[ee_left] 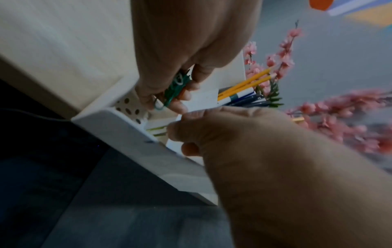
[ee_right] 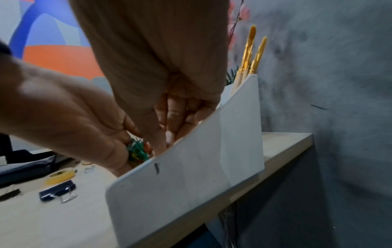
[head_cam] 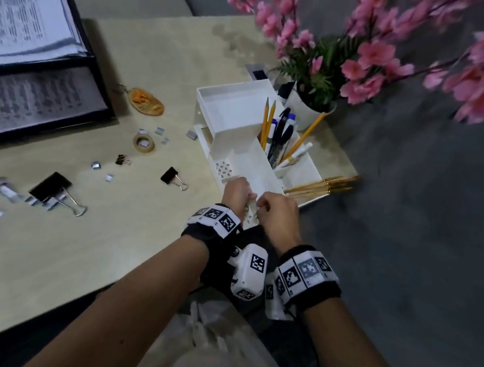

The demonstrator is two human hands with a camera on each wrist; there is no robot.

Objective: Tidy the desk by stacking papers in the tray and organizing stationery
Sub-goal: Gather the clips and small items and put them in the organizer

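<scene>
A white desk organizer [head_cam: 254, 166] stands near the desk's right edge. Both hands meet over its near end compartment. My left hand [head_cam: 238, 192] grips a bunch of coloured paper clips [ee_left: 176, 90], mostly green, just above the perforated wall. The right hand [head_cam: 265, 207] reaches down beside it, thumb and fingertips [ee_right: 167, 134] drawn together at the same clips [ee_right: 137, 151]. The organizer wall [ee_right: 191, 176] hides the very tips. Pens and pencils [head_cam: 278, 133] stand in the holder behind.
Black binder clips [head_cam: 51, 187] [head_cam: 170, 175], a tape roll [head_cam: 144, 143] and several staple strips lie scattered on the desk to the left. A black tray of papers [head_cam: 37, 89] sits at far left. Brushes [head_cam: 320, 186] and a flower pot [head_cam: 307, 106] flank the organizer.
</scene>
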